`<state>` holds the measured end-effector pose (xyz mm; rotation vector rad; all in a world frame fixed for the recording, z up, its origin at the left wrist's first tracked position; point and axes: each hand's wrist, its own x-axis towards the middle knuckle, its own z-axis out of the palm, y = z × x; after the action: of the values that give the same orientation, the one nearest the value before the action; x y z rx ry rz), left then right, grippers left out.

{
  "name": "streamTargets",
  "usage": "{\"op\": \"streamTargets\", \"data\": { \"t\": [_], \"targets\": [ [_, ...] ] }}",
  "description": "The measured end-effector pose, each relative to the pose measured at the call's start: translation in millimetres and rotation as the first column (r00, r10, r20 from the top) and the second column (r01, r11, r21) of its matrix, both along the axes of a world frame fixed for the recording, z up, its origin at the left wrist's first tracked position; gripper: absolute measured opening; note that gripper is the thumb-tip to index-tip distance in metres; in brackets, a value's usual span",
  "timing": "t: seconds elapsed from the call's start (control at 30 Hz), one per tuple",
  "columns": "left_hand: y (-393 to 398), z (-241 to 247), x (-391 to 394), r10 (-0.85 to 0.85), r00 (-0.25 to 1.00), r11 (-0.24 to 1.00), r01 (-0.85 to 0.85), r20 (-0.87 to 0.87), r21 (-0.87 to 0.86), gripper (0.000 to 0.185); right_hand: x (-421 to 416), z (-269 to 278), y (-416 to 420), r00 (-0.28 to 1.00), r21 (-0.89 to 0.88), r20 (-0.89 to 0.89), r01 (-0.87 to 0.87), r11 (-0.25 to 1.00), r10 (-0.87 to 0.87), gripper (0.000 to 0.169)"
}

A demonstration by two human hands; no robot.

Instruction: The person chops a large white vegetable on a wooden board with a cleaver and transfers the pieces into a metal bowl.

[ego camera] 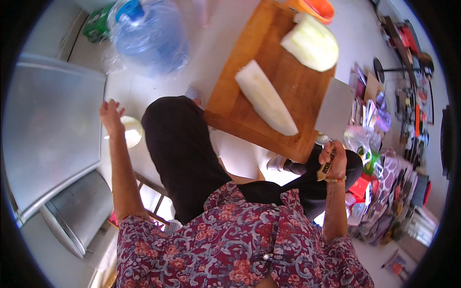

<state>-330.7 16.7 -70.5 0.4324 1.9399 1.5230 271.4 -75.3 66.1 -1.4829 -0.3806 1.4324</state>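
Note:
My right hand (pixel 333 160) is closed around the patterned handle of a cleaver (pixel 335 106). Its broad blade stands out beside the right edge of a thick wooden board (pixel 237 104). On that board lies a long, pale wedge of peeled melon or gourd (pixel 268 100), slanting toward me. A larger pale chunk of melon or gourd (pixel 313 45) rests at the far right corner. Away to the left, my left hand (pixel 112 113) hangs with its fingers spread and nothing seen in them. Just behind it is a whitish bowl (pixel 132 131), partly covered by the hand.
An orange container (pixel 320 9) stands past the board's far end. A large blue water jug (pixel 151 39) in clear plastic is at the far left. A grey metallic cabinet (pixel 57 133) borders my left side. Bags and papers (pixel 365 118) are piled on the right.

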Motion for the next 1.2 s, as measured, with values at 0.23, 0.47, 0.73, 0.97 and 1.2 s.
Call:
{"op": "streamTargets", "data": {
  "t": [0.23,0.47,0.73,0.97,1.2],
  "targets": [
    [36,169,179,-0.769,0.428,0.527,0.845,-0.476,-0.092,0.052,-23,6,-36,0.893,-0.097,0.301,-0.319,0.943,0.334,0.016],
    [4,98,318,-0.856,0.398,0.495,0.813,-0.328,-0.305,0.075,-37,-9,-46,0.763,-0.121,0.473,-0.439,0.890,0.440,0.019],
    [25,111,346,-0.910,-0.079,0.247,0.685,-0.408,-0.685,0.096,-48,-14,-41,0.677,-0.084,0.575,-0.509,0.856,0.459,0.031],
    [6,127,337,-0.874,-0.415,-0.130,0.701,-0.253,-0.701,0.087,-40,-28,-35,0.618,-0.049,0.674,-0.510,0.859,0.405,0.017],
    [-16,108,344,-0.487,-0.415,0.174,0.817,-0.769,-0.550,0.064,-34,-24,-27,0.352,-0.173,0.832,-0.570,0.804,0.429,0.018]
  ]
}}
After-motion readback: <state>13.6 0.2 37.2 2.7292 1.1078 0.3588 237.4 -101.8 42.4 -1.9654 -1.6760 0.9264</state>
